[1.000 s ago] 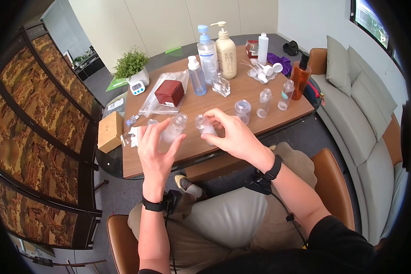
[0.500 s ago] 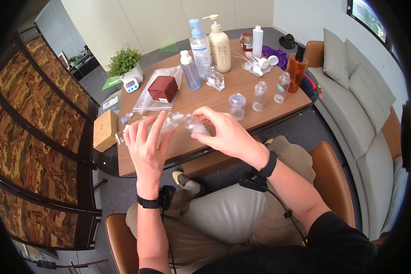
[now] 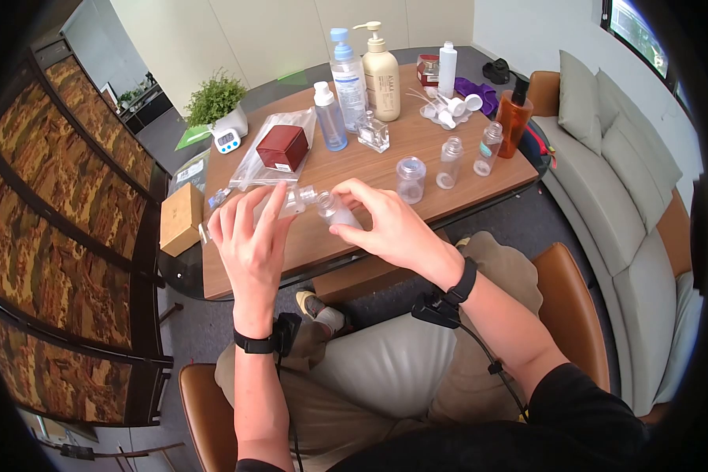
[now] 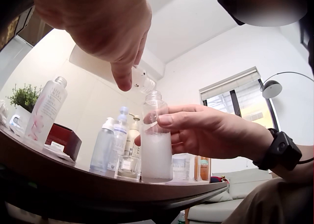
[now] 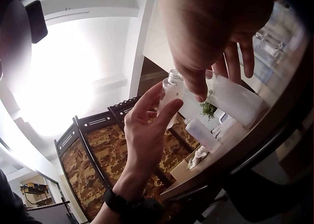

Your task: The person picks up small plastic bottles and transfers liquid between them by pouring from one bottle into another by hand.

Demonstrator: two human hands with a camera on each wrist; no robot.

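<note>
My left hand point(image 3: 252, 244) grips a clear bottle point(image 4: 93, 66), tipped over to the right with its open neck right at the mouth of a second bottle. That second clear bottle point(image 4: 157, 157), partly filled with cloudy whitish liquid, stands near the table's front edge. Thumb and fingers of my right hand point(image 3: 393, 232) hold it around its upper part. In the right wrist view, the tipped bottle point(image 5: 169, 103) shows between the left thumb and fingers. From the head view, the left fingers hide most of its body.
On the table point(image 3: 354, 177) are a clear jar point(image 3: 410, 181), two small clear bottles, a perfume bottle point(image 3: 374, 134), pump bottles, a dark red box point(image 3: 282, 149) on a plastic bag, and an amber bottle point(image 3: 514, 110). A cardboard box point(image 3: 181, 220) sits at the left edge.
My left hand has tilted its bottle from nearly upright to lying over, bringing its neck to the other bottle's mouth. The right hand keeps hold of its bottle.
</note>
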